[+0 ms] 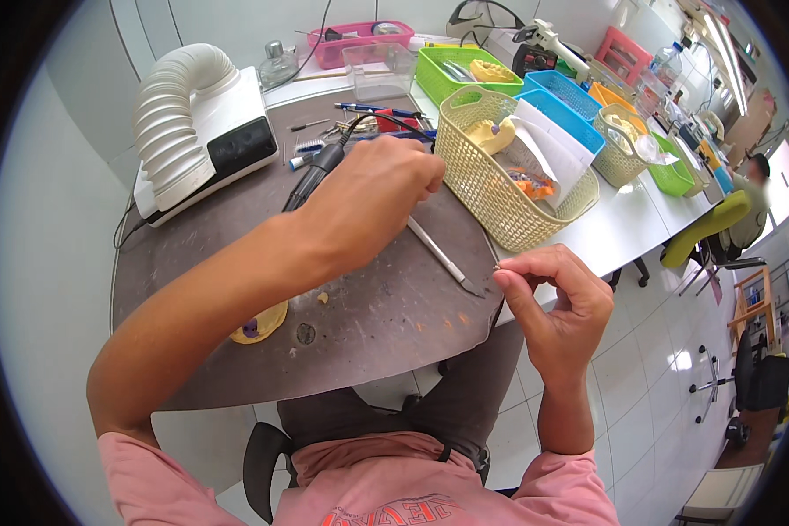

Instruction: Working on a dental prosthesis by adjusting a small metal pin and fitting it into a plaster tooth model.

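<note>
My left hand [368,197] reaches across the brown bench mat [377,333], its fingers curled closed beside the cream basket [491,202]. What those fingers hold, if anything, is hidden. Off the mat's right edge, my right hand [557,302] pinches a tiny piece between thumb and forefinger, too small to name. Between the hands lies a knife [438,252] with a pale handle and a dark pointed blade. A black rotary handpiece [314,178] with a cord shows behind my left wrist. Partly under my left forearm is a yellow plaster piece [267,326] with a purple mark.
A white box-shaped unit [237,145] with a ribbed hose [162,123] stands at the left. Pens and small tools [373,112] lie at the back. The cream basket holds a dental model [493,136] and papers. Green and blue baskets [565,92] line the back right.
</note>
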Demonstrator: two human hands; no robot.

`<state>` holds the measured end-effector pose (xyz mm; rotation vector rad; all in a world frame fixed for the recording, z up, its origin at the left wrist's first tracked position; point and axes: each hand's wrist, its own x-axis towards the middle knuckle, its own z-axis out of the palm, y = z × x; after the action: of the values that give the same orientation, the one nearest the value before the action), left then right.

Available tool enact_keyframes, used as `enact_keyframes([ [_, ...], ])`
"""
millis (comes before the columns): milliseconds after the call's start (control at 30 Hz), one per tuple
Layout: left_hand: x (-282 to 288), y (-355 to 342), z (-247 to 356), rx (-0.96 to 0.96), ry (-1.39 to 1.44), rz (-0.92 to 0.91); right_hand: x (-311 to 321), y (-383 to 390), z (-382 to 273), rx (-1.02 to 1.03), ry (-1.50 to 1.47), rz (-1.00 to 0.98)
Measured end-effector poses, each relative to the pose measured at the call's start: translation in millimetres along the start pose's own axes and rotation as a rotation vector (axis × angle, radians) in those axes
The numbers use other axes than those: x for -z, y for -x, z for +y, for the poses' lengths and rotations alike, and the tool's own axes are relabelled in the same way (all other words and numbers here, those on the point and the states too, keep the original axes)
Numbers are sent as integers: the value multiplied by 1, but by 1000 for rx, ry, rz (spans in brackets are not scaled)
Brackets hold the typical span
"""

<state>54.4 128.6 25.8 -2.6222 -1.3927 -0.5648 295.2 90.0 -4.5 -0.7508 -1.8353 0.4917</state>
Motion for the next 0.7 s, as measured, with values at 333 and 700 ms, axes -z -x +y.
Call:
enact_keyframes([
  [333,60,93,68,810,1738,347,-32,-16,-30,123,-253,-17],
  [700,48,130,79,683,1789,558,-60,-29,-63,385,-180,-152],
])
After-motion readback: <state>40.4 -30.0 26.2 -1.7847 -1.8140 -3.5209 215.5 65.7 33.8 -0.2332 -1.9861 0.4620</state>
